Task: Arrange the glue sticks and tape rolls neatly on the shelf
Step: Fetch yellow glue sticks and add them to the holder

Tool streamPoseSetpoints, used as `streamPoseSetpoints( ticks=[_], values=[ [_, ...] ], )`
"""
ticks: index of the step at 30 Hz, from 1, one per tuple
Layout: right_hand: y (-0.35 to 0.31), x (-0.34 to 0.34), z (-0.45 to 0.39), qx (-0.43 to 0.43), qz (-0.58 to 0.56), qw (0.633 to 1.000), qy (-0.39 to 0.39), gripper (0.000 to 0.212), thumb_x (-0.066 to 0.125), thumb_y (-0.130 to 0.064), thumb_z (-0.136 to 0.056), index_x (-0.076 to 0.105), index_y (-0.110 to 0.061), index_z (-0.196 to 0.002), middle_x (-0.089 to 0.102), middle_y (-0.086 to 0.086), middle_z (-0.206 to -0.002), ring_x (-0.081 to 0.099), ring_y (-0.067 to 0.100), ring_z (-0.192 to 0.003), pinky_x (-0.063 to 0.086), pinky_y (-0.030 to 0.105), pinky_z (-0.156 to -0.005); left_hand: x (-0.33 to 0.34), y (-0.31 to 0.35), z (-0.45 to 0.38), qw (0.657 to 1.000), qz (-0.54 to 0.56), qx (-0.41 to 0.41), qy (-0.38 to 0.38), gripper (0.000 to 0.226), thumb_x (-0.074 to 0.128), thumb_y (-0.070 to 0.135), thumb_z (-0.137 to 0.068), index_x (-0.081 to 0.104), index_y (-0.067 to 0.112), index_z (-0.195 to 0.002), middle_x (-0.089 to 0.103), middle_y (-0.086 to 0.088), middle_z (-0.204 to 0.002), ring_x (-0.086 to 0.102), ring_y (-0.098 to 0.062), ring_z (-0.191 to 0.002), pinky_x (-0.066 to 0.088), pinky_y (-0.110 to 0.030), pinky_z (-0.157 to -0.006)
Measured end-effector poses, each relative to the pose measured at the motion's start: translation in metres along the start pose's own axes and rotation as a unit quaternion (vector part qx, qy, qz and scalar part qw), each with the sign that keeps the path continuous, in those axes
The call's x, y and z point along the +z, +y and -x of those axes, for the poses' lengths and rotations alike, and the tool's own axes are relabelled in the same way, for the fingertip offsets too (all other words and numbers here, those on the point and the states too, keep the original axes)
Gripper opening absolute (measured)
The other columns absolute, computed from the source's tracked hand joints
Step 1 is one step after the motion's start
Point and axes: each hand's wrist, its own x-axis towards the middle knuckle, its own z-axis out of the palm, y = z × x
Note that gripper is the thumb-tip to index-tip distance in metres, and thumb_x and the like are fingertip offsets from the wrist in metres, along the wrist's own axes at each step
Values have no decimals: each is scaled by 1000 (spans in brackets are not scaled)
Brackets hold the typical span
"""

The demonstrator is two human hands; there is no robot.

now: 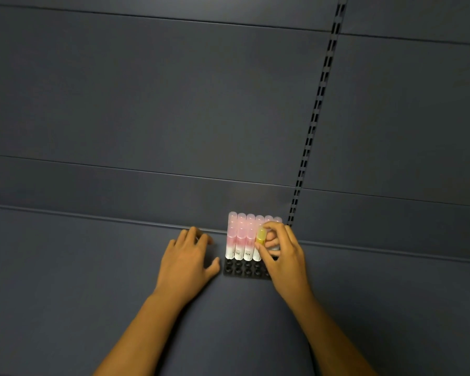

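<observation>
Glue stick [261, 236] upright, clamped in our right grip [278, 249]; empty tray [244, 271] holes just below; left grip [186, 256] w/ fingers apart, idle.

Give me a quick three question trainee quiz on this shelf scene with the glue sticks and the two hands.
1. True or false: the left hand holds a glue stick.
2. What colour is the glue stick in the right hand? A pink, B yellow, C blue.
3. Fill in: the pink glue sticks stand in a black ____ with round holes.

Key: 1 false, it rests open on the shelf. 2 B. 3 tray.
</observation>
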Motion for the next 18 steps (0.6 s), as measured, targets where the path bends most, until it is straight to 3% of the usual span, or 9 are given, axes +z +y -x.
streamPoseSetpoints(
  ticks=[9, 12, 16, 18],
  values=[
    [-2, 0, -1, 1, 51, 999, -2, 34, 76, -14, -85, 59, -22, -113, 51, -6, -99, 56, 6, -77, 57, 25, -65, -3, 3, 1, 997, 46, -40, -53, 41, 55, 50, -86, 58, 23, -116, 53, 3, -115, 52, -20, -105, 47, -34, -85],
    [-10, -4, -3, -4, 85, 996, 14, 36, 75, -15, -85, 60, -21, -117, 49, -7, -105, 55, 7, -85, 56, 31, -72, -10, -2, 1, 996, 50, -39, -65, 41, 53, 51, -88, 56, 26, -119, 53, 4, -118, 51, -19, -109, 46, -33, -88],
    [-48, 3, -11, -100, 127, 986, 43, 28, 70, -11, -85, 63, -19, -111, 54, -5, -106, 55, 13, -96, 50, 40, -83, -31, -29, 4, 997, 47, -35, -59, 39, 53, 51, -89, 54, 26, -119, 54, 5, -120, 51, -19, -111, 45, -33, -87],
    [-74, 21, -15, -134, 174, 975, 1, 22, 67, -20, -86, 63, -23, -107, 56, -7, -105, 57, 13, -94, 47, 37, -86, -46, -50, 8, 996, 43, -34, -64, 39, 54, 51, -88, 52, 27, -119, 55, 6, -121, 52, -19, -112, 46, -33, -86]
  ],
)
